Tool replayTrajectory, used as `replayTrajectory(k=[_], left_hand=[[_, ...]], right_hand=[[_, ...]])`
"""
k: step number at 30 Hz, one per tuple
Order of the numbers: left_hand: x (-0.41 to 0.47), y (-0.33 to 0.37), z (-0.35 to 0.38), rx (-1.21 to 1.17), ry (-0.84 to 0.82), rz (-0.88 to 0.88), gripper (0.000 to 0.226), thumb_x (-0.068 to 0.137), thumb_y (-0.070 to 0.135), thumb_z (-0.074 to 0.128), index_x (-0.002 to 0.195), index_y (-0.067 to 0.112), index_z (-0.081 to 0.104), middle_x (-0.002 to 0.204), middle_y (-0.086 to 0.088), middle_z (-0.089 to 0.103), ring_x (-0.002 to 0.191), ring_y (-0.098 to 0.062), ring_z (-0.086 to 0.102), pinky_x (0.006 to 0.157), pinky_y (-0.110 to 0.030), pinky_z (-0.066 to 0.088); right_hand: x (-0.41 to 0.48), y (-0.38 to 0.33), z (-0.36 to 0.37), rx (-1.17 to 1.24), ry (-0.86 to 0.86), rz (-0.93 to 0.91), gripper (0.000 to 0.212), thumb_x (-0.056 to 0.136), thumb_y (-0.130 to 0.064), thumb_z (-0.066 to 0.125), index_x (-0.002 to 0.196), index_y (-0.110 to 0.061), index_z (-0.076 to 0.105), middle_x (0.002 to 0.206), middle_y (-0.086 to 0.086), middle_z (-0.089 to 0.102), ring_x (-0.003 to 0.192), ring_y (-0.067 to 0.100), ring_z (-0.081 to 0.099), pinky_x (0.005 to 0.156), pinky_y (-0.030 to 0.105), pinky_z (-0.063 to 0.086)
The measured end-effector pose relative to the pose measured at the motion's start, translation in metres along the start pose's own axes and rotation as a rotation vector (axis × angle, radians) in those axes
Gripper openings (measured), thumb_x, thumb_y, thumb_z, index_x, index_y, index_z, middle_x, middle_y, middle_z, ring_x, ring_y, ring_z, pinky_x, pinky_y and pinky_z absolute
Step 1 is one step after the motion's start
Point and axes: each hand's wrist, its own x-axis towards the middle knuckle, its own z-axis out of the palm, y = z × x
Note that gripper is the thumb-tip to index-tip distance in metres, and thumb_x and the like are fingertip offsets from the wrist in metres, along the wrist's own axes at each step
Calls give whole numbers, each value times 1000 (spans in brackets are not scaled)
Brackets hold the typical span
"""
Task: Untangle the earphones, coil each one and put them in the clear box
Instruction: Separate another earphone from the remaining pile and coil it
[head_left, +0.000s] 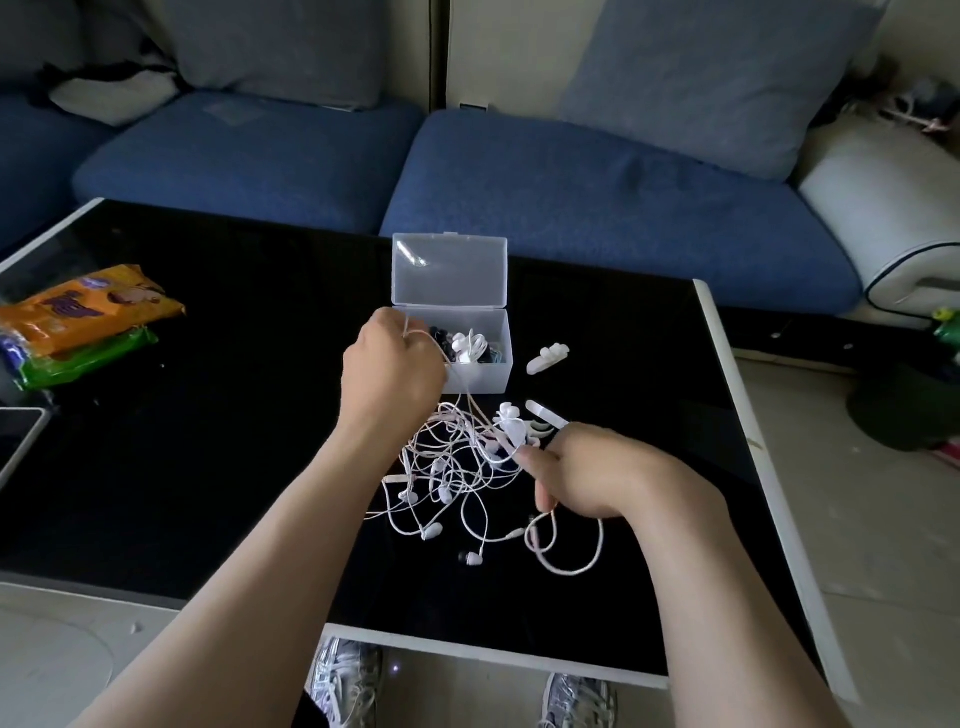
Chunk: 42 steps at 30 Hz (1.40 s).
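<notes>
1. The left hand (390, 364) is closed around a white cord, lifted in front of the clear box (480, 364). The right hand (587, 473) pinches another strand at the 3 o'clock edge of the earphone tangle (457, 473). Both hands are gripping, neither spread.

2. The tangle lies on the black table (208, 415) just at 6 o'clock from the box, which stands open with its lid (450, 270) upright. At least one white coiled set (469, 347) and some dark items already sit inside.

3. Risk: the two hands appear to be pulling in different directions. If the strands belong to a crossed loop, pulling would likely tighten the knot rather than free it.

4. Risk: the raised cord runs right by the box's front wall. A tug could snag the rim and tip or drag the light box, spilling what is stored.

5. Risk: loose earbuds (470, 558) at 6 o'clock of the pile could be swept toward the table's near edge as the cords shift.

6. Around: small white plastic pieces (548, 358) lie at 3 o'clock of the box, and another white strip (545, 414) lies touching the tangle's far-right side; cords may catch on it.

7. Snack packets (88, 322) at 9 o'clock lie well apart and obstruct nothing.
</notes>
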Motion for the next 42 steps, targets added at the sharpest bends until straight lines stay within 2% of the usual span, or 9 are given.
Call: replayTrajectory(k=[6,13,16,19,24,29,32,36,42], left_hand=[[-4,15,-1,-374,-169,-63,26,101,10,46,105,9,72,81,-4,79,56,1,59,64,-22,42],[-11,22,-4,-382,-313,16,26,98,11,47,98,9,73,85,-8,80,67,-10,54,71,-26,44],[-13,25,-4,-393,-371,63,25,93,8,48,97,7,73,84,-9,79,73,-15,51,73,-29,44],[-14,25,-4,-427,-361,106,27,93,9,48,93,7,74,80,-7,76,76,-16,55,68,-25,44],[-5,23,-4,-607,-266,-22,24,95,14,45,81,16,65,66,-2,61,69,-17,55,79,-37,46],[3,19,-8,-947,-239,-365,22,95,17,38,74,21,43,60,-1,37,49,-19,44,62,-36,56],[4,13,-5,-643,-173,-322,21,92,17,38,79,16,54,62,0,44,46,-13,30,49,-24,30],[0,10,-7,-175,-241,-56,40,93,35,44,85,18,79,79,6,78,75,-13,60,69,-33,45],[-9,-6,7,495,-351,308,35,81,60,77,68,28,74,63,12,66,68,-8,64,67,-29,55]], right_hand=[[7,2,-2,66,139,-147,49,98,-57,61,72,-16,64,73,-9,51,60,5,46,54,25,36],[6,-8,-2,207,496,-377,58,74,-65,85,105,-24,58,110,-7,59,100,14,62,79,33,54],[7,-20,5,294,542,-476,67,75,-76,66,128,-36,55,123,-5,50,120,20,53,100,46,51],[12,-24,7,293,610,-529,44,86,-70,50,108,-39,70,111,-8,58,113,18,58,95,51,52],[11,-16,3,184,497,-372,30,97,-33,58,79,-11,68,71,4,65,72,29,64,70,35,51],[21,-3,11,-7,274,-43,30,102,-46,53,88,-20,53,97,6,66,86,32,60,89,41,51],[15,0,5,56,337,58,9,99,-28,59,103,-21,64,114,7,65,102,35,64,97,43,52],[13,4,3,131,411,75,17,98,-16,57,111,-24,65,118,8,64,109,36,65,100,50,55],[18,5,0,312,479,-204,17,105,-31,55,99,-28,70,87,0,71,78,21,68,71,36,56]])
